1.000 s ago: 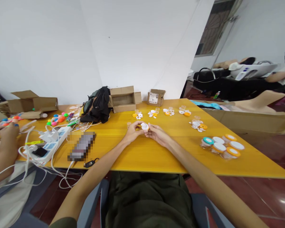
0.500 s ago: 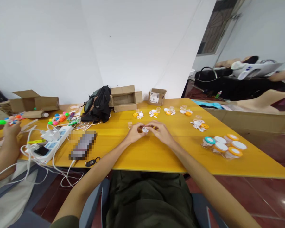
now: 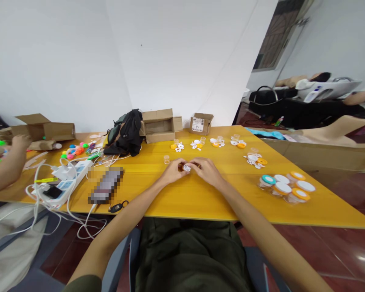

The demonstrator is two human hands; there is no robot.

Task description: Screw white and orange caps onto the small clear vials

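Observation:
Above the middle of the yellow table (image 3: 188, 198), my left hand (image 3: 172, 172) and my right hand (image 3: 207, 169) meet at a small white round piece (image 3: 187, 167). Both hands pinch it between thumb and fingers; its finer shape is too small to make out. Just left of my left hand stands a small clear cup (image 3: 166, 159). Beyond the hands lie small groups of parts: white discs (image 3: 196, 142), orange rings (image 3: 215, 144) and clear cups (image 3: 202, 140). Another group with an orange ring (image 3: 262, 161) sits to the right of my right hand.
Several clear jars with orange, white and teal lids (image 3: 282, 188) stand at the right. A phone (image 3: 106, 185), keys (image 3: 118, 207) and a power strip (image 3: 74, 184) with cables lie left. Cardboard boxes (image 3: 158, 126) and a black bag (image 3: 124, 132) line the back. Another person's arm (image 3: 12, 170) reaches in.
The white piece has tilted slightly between my fingers, and my hands stay almost in place. At the left, the other person's arm has moved forward over the table.

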